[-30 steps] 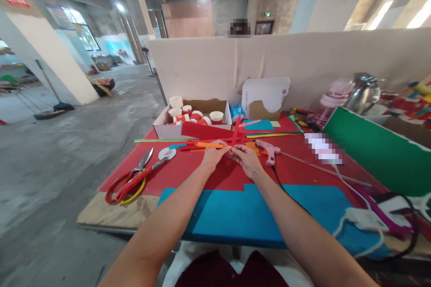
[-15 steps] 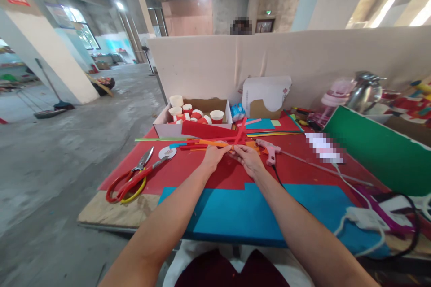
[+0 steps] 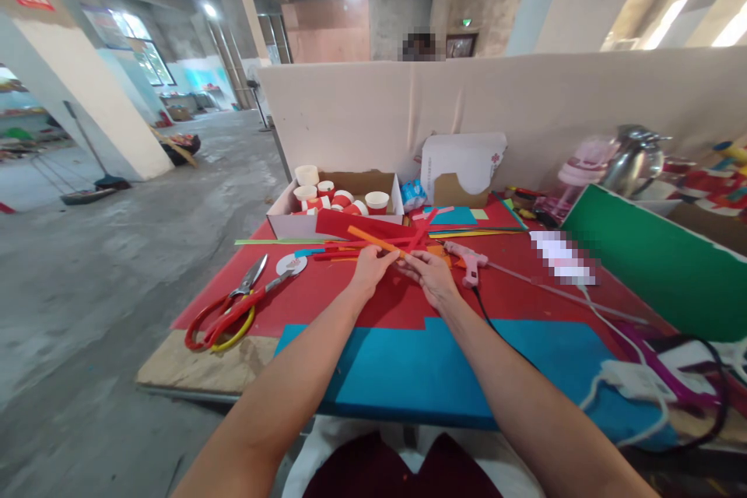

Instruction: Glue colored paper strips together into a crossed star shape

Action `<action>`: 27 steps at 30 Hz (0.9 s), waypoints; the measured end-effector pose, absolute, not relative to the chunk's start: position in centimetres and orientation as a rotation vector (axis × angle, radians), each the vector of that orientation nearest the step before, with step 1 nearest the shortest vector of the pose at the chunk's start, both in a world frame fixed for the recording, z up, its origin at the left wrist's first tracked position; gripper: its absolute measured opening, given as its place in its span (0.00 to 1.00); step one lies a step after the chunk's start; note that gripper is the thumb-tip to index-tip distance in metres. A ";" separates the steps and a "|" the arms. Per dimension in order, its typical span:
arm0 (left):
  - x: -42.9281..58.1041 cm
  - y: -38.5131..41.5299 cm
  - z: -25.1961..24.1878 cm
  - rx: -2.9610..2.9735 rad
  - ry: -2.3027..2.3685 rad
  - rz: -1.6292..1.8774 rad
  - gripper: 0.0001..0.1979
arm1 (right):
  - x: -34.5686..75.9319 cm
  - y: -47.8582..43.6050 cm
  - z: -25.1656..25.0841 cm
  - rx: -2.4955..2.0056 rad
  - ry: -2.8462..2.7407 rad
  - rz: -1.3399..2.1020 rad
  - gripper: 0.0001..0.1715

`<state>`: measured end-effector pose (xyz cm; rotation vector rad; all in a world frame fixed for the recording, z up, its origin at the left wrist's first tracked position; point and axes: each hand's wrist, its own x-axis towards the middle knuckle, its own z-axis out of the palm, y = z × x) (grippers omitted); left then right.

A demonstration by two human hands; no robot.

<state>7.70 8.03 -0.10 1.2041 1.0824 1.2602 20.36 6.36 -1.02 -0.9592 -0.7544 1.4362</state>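
Observation:
Over the red table surface, my left hand (image 3: 371,270) and my right hand (image 3: 430,274) meet, fingertips pinched together. Between them they grip an orange strip (image 3: 367,236), whose free end slants up to the left. A red strip (image 3: 421,230) rises from beside my right fingers; whether it is joined to the orange one I cannot tell. Several red strips (image 3: 338,254) and a blue strip (image 3: 307,253) lie just behind my left hand. To the right of my right hand rests a pink glue gun (image 3: 468,261).
Red-handled scissors (image 3: 225,313) and a white disc (image 3: 290,265) lie at left. Behind stands a box (image 3: 278,226) of red-and-white paper cups (image 3: 377,201). Blue sheets (image 3: 397,373) cover the front edge. At right are a green panel (image 3: 659,264), a white cable (image 3: 612,319) and a metal jug (image 3: 635,159).
The orange strip's free end has tilted upward at the left. The red strip by my right hand leans further right. Both hands stay in nearly the same place.

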 end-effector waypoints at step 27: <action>8.1 7.8 -0.1 1.000 0.942 1.215 0.14 | 19.8 5.8 -0.3 -1.031 -0.920 1.221 0.15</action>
